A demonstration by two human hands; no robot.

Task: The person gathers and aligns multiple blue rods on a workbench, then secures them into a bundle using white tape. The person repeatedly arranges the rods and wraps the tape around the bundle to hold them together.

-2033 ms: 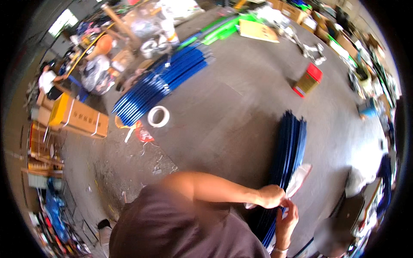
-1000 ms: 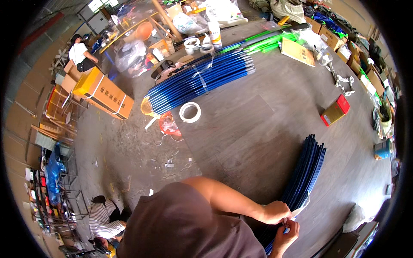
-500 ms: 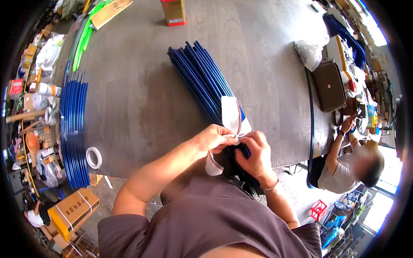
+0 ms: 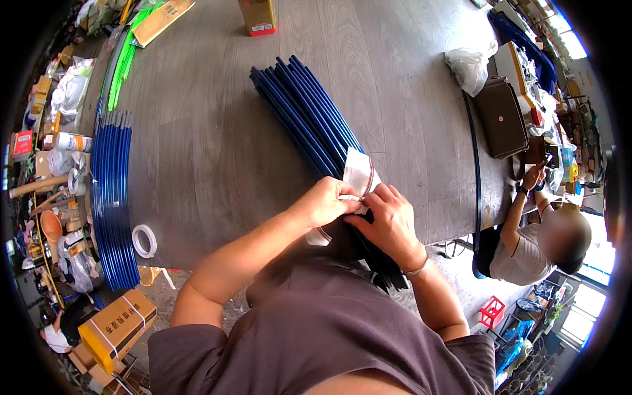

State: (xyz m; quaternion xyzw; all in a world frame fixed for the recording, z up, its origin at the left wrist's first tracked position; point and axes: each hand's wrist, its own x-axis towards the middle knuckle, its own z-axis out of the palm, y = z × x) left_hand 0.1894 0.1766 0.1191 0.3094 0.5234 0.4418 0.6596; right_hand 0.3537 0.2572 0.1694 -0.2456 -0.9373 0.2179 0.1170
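Note:
A bundle of dark blue rods lies slantwise on the table, its near end passing over the front edge towards my body. A white cloth strip with a dark reddish edge goes round the bundle; one end stands up above my fingers, and another end hangs by my left wrist. My left hand pinches the strip from the left, thumb and forefinger closed. Against it, my right hand also grips the strip with bent fingers, over the rods. The knot or crossing between the fingertips is mostly hidden.
More blue rods and a white tape roll lie at the table's left. Green strips and a red-based tin are at the back. A brown bag lies right, near another person. A carton stands lower left.
Both hands have drawn closer together over the bundle, fingers tighter on the strip. The strip's upper end leans more to the right, and less of its lower end shows.

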